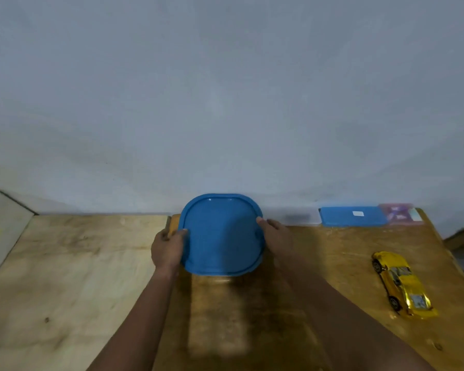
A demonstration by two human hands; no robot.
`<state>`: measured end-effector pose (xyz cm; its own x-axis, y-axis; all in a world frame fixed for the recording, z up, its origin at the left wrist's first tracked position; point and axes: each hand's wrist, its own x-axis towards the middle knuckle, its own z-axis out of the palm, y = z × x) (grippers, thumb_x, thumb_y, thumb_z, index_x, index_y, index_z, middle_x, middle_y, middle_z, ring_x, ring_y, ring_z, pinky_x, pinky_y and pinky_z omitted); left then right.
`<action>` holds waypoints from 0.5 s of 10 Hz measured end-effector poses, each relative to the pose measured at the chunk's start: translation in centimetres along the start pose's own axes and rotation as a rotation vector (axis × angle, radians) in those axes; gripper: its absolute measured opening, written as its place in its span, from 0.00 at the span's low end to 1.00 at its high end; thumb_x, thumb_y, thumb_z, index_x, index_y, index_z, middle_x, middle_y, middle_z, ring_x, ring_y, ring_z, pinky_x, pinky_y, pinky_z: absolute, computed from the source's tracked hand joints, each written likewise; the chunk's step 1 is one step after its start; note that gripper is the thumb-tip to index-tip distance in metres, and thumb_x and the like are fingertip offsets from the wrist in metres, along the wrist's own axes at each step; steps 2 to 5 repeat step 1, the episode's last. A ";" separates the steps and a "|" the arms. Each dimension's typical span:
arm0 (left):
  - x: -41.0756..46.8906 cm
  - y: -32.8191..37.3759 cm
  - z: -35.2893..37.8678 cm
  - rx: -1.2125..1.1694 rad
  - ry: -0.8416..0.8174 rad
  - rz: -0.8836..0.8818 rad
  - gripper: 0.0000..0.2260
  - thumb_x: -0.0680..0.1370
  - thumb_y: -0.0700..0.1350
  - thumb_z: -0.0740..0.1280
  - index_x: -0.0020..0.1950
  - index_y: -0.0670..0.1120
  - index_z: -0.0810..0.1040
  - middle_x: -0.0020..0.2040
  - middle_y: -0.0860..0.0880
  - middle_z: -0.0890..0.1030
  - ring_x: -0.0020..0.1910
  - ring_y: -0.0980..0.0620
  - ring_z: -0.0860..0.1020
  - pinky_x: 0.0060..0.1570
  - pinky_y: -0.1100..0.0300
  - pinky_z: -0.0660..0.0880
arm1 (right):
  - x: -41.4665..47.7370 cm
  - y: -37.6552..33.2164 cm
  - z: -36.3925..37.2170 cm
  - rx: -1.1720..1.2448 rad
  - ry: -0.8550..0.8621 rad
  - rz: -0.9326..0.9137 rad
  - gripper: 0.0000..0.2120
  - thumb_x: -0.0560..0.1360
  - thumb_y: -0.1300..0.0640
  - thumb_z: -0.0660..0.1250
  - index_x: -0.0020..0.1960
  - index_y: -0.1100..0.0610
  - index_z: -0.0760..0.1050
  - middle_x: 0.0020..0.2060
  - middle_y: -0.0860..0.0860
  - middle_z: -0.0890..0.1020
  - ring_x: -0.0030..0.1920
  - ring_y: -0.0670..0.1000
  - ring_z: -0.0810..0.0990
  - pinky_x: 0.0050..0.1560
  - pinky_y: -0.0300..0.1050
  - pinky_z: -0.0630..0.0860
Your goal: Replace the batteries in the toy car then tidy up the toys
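A container with a rounded-square blue lid (221, 234) stands on the wooden table near the wall. My left hand (168, 249) grips its left side and my right hand (275, 232) grips its right edge, thumbs on the lid's rim. What the container holds is hidden under the lid. A yellow toy car (402, 283) lies on the table far to the right, apart from both hands, its nose pointing toward me.
A flat blue rectangular box (352, 216) and a pink packet (398, 213) lie against the wall at the back right. A lighter wooden table (65, 263) adjoins on the left. A pale block (0, 231) sits at the far left edge.
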<state>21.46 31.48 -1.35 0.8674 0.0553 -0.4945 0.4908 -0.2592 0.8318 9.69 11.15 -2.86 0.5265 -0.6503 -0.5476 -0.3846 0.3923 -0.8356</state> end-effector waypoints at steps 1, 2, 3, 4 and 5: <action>-4.5 0.3 1.0 0.266 0.204 0.269 0.27 0.72 0.53 0.75 0.69 0.48 0.75 0.66 0.43 0.76 0.65 0.41 0.74 0.61 0.39 0.74 | -1.8 -1.6 -2.0 -0.019 0.015 -0.047 0.22 0.77 0.49 0.70 0.69 0.55 0.72 0.60 0.52 0.78 0.54 0.50 0.78 0.49 0.41 0.76; -4.5 0.3 1.0 0.266 0.204 0.269 0.27 0.72 0.53 0.75 0.69 0.48 0.75 0.66 0.43 0.76 0.65 0.41 0.74 0.61 0.39 0.74 | -1.8 -1.6 -2.0 -0.019 0.015 -0.047 0.22 0.77 0.49 0.70 0.69 0.55 0.72 0.60 0.52 0.78 0.54 0.50 0.78 0.49 0.41 0.76; -4.5 0.3 1.0 0.266 0.204 0.269 0.27 0.72 0.53 0.75 0.69 0.48 0.75 0.66 0.43 0.76 0.65 0.41 0.74 0.61 0.39 0.74 | -1.8 -1.6 -2.0 -0.019 0.015 -0.047 0.22 0.77 0.49 0.70 0.69 0.55 0.72 0.60 0.52 0.78 0.54 0.50 0.78 0.49 0.41 0.76; -4.5 0.3 1.0 0.266 0.204 0.269 0.27 0.72 0.53 0.75 0.69 0.48 0.75 0.66 0.43 0.76 0.65 0.41 0.74 0.61 0.39 0.74 | -1.8 -1.6 -2.0 -0.019 0.015 -0.047 0.22 0.77 0.49 0.70 0.69 0.55 0.72 0.60 0.52 0.78 0.54 0.50 0.78 0.49 0.41 0.76; -4.5 0.3 1.0 0.266 0.204 0.269 0.27 0.72 0.53 0.75 0.69 0.48 0.75 0.66 0.43 0.76 0.65 0.41 0.74 0.61 0.39 0.74 | -1.8 -1.6 -2.0 -0.019 0.015 -0.047 0.22 0.77 0.49 0.70 0.69 0.55 0.72 0.60 0.52 0.78 0.54 0.50 0.78 0.49 0.41 0.76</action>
